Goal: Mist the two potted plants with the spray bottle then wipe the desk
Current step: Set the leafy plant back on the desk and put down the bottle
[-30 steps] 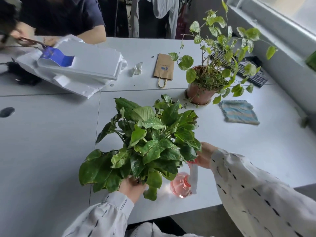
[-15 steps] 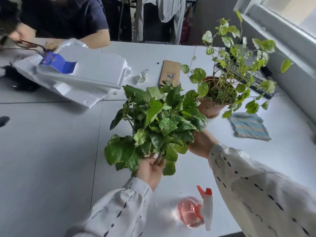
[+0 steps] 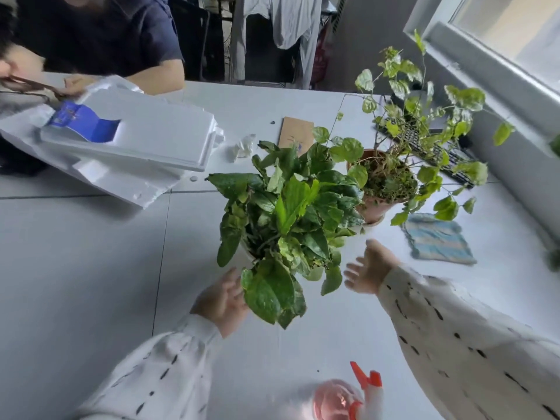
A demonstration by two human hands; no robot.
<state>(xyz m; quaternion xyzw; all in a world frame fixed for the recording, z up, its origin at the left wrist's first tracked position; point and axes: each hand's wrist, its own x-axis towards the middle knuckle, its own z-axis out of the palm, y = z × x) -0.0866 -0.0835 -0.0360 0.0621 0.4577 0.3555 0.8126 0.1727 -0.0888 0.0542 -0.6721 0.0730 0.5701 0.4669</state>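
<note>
Squarely between left hand [image 3: 219, 298] and right hand [image 3: 368, 268] stands the plant [image 3: 288, 213].

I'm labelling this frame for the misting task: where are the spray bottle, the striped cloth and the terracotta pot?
spray bottle [image 3: 338, 401], head view, on its pink body.
striped cloth [image 3: 436, 239], head view, on its middle.
terracotta pot [image 3: 374, 207], head view, on its outer wall below the rim.

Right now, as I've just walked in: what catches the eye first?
A leafy plant stands central on the desk, the left hand and right hand open either side of it. Behind it, right, stands a trailing plant in a clay pot; a pink spray bottle sits at the near edge.
</note>
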